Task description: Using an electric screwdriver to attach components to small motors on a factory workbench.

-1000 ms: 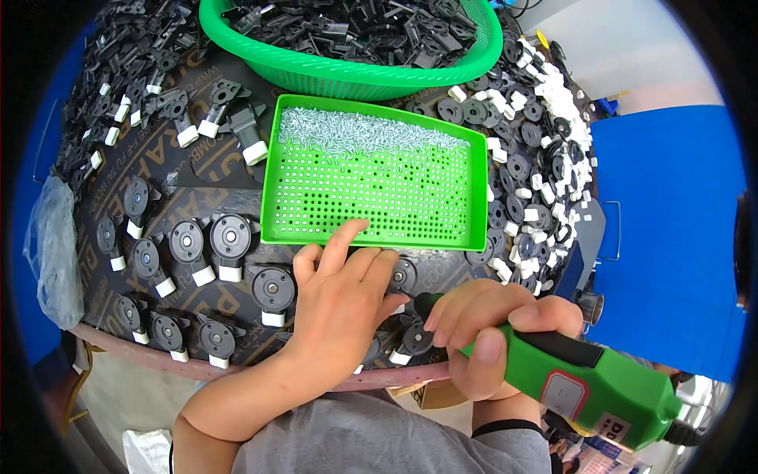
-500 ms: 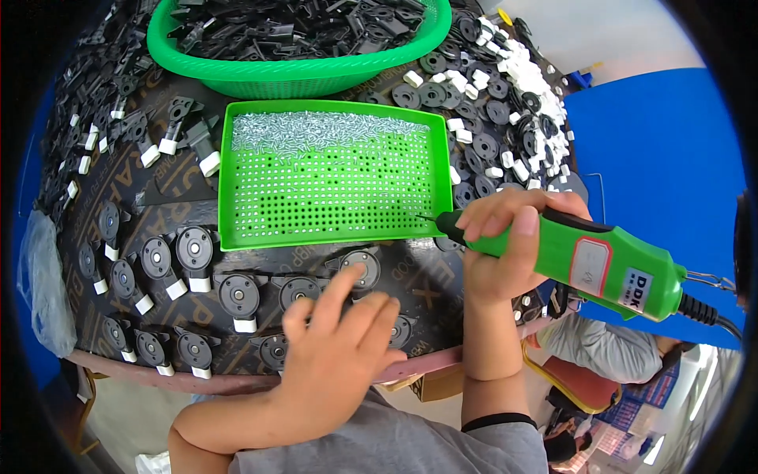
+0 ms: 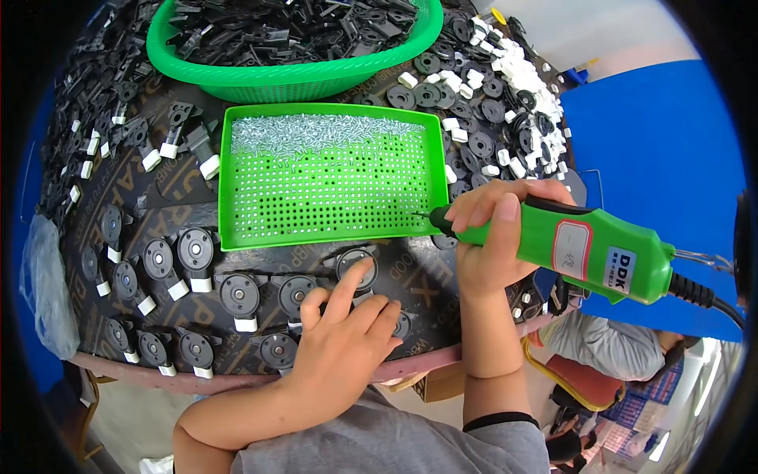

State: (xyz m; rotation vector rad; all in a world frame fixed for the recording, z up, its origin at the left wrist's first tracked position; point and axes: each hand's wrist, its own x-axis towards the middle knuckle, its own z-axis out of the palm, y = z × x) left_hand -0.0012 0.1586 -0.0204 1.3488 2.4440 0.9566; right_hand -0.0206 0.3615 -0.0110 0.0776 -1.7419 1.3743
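Observation:
My right hand is wrapped round a green electric screwdriver with a black top strip and a cord. Its thin bit points left, over the lower right of a shallow green tray with a grid of holes. Small silver screws lie heaped along the tray's far side, and many of the holes hold screws. In front of the tray, my left hand has its fingers apart, and its index fingertip rests on a round black part. More such parts, many with a white block attached, surround that hand, such as one black disc.
A green basket full of black pieces stands behind the tray. Loose black discs and white blocks are scattered at the right. A clear plastic bag hangs at the left edge. Another person's grey sleeve shows at lower right.
My right hand and the screwdriver have shifted slightly left, the bit staying over the tray's corner. My left index finger remains on the round part. The view has moved a little.

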